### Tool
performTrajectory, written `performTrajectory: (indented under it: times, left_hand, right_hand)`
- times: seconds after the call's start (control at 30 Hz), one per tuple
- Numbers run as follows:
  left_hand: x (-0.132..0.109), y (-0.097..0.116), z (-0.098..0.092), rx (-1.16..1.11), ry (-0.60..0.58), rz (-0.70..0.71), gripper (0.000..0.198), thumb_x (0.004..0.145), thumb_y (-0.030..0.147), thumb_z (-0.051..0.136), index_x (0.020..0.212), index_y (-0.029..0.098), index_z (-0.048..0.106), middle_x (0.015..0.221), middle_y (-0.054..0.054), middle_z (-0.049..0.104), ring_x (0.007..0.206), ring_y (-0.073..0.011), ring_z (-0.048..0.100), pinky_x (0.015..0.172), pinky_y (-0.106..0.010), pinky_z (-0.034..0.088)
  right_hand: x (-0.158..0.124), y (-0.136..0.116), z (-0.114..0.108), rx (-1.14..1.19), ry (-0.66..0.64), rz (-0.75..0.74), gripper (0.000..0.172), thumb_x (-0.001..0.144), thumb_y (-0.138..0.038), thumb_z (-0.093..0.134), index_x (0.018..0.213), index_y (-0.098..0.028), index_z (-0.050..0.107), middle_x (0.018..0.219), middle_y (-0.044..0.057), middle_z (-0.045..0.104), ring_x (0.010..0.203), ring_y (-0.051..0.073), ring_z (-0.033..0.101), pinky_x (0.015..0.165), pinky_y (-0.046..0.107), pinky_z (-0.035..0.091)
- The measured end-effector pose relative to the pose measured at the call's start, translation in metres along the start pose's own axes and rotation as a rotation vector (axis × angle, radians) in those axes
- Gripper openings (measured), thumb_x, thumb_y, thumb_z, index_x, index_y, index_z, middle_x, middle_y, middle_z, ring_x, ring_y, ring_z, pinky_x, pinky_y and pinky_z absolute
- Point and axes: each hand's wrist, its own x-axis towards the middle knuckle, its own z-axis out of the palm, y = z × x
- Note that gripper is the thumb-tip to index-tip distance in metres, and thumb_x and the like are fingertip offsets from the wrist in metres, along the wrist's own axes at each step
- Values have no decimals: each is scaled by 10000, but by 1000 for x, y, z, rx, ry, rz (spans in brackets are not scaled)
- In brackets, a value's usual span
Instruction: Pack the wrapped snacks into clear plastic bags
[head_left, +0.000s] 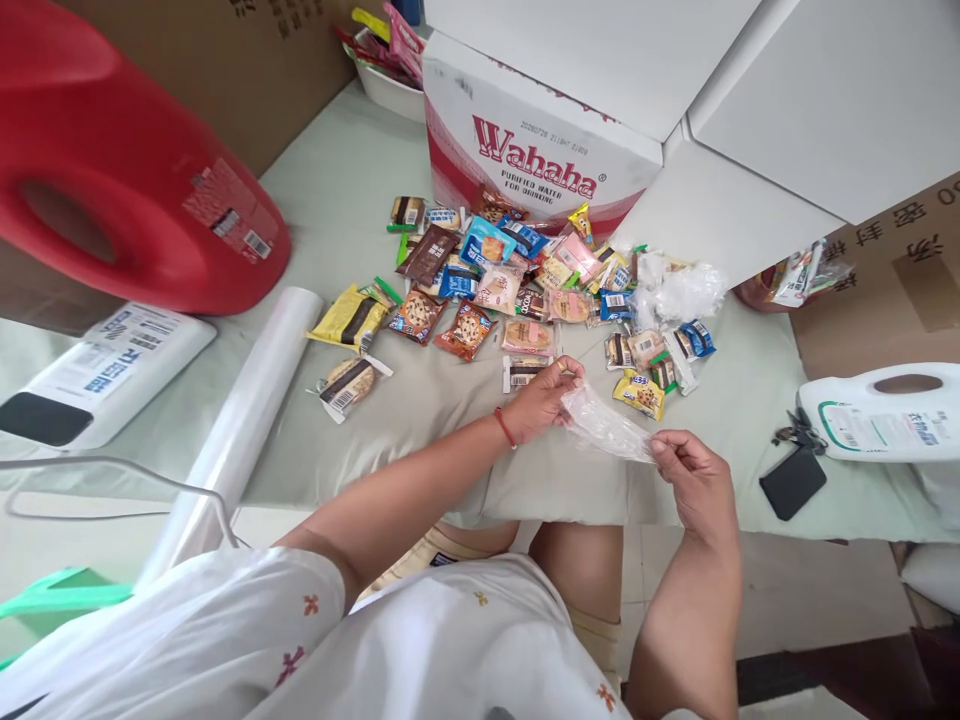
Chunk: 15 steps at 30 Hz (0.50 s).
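Observation:
A crumpled clear plastic bag (606,425) is stretched between my two hands above the cloth-covered surface. My left hand (544,400), with a red string at the wrist, pinches its left end. The fingers of my right hand (694,480) are closed on its right end. Just beyond lies a loose pile of small wrapped snacks (499,290), among them cookies in brown, yellow and blue wrappers. A yellow cookie packet (639,394) is close to the bag. More crumpled clear plastic (679,290) rests at the pile's right side.
A Wahaba-like printed carton, reading Wahaha (540,150), stands behind the snacks. On the left are a red jug (150,200), a white box (105,370) and a plastic roll (232,420). A white bottle (885,410) and black case (793,482) lie right.

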Motion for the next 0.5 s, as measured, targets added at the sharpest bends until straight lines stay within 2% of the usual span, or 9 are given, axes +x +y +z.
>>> performTrajectory:
  times: [0.07,0.17,0.23,0.3,0.33,0.4,0.43,0.5]
  left_hand:
    - [1,-2,1,75,10,51,561,713,612,851,927,228,503,678,79,497,475,-61,400,416,-184,296]
    - [1,-3,2,108,-2,81,524,749,612,824,942,228,524,658,83,463,481,-63,381,431,-189,290]
    - [0,-4,2,131,-7,91,501,768,604,814,952,228,539,660,83,450,488,-62,374,439,-191,290]
    - [-1,-4,3,142,-13,97,496,773,598,820,956,225,549,674,80,455,498,-62,375,444,-194,291]
    - [-2,-5,4,134,-11,101,505,768,606,824,948,221,553,680,77,460,500,-60,372,444,-196,287]
    - [-3,-5,5,78,12,85,547,754,663,814,926,206,566,698,66,478,508,-58,378,444,-202,280]
    - [-3,-4,5,33,25,61,575,745,698,803,921,198,578,711,57,493,520,-59,399,451,-204,287]
    - [-4,-3,3,-33,3,-12,607,715,705,822,945,183,614,771,32,554,577,-66,472,500,-201,335]
  right_hand:
    - [-3,7,-10,-82,11,7,310,794,-505,820,870,-211,762,688,-14,618,616,123,476,578,259,389]
    - [3,11,-11,-201,142,-16,369,830,-573,761,911,-213,761,848,27,696,730,156,563,683,288,464]
    - [12,7,3,-157,188,-95,440,882,-615,683,1083,-231,760,1056,66,733,893,194,632,799,329,508]
    - [21,-2,26,-48,62,-137,500,881,-631,679,1203,-252,734,1157,76,730,988,213,650,847,345,519]
    - [26,-7,39,-3,-52,-121,505,852,-629,715,1182,-248,742,1119,70,737,958,212,652,819,334,520]
    - [32,-16,61,51,-216,-47,447,780,-605,795,1004,-219,766,895,30,722,774,178,609,692,291,487]
    - [35,-18,69,78,-216,-19,414,767,-590,811,914,-207,754,780,3,678,685,152,555,633,272,449]
    - [38,-19,76,161,-68,-19,381,783,-568,801,819,-199,712,656,-40,577,596,116,458,574,250,385]
